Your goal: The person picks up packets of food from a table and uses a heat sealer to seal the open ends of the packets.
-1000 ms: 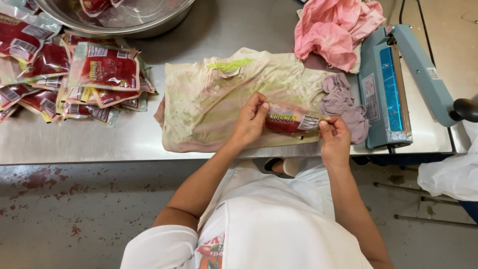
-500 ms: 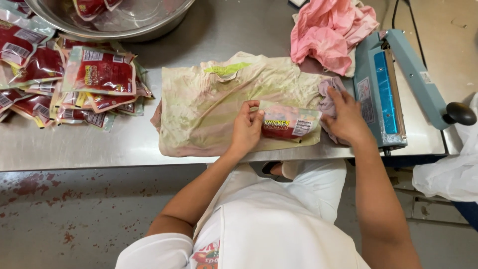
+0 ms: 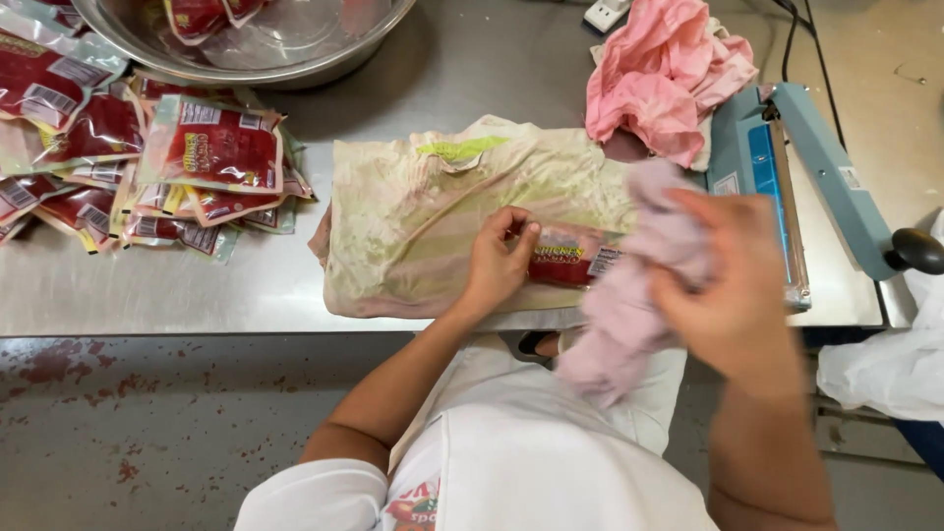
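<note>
My left hand (image 3: 500, 264) presses down on the left end of a red sealed food packet (image 3: 570, 262) that lies on a stained yellowish cloth (image 3: 433, 221) spread on the steel table (image 3: 246, 290). My right hand (image 3: 733, 290) is raised above the table edge and grips a pale pink rag (image 3: 629, 305), which hangs blurred over the right end of the packet. The packet's right end is hidden by the rag.
A heap of red sealed packets (image 3: 128, 162) lies at the left. A steel bowl (image 3: 285, 49) holding more packets stands at the back. A crumpled pink cloth (image 3: 664, 79) lies beside a blue heat sealer (image 3: 787, 187) at the right. White plastic bag (image 3: 885, 369) hangs at the right edge.
My right hand left the packet's right end, took up the pale pink rag near the sealer and lifted it toward me. My left hand stays on the packet.
</note>
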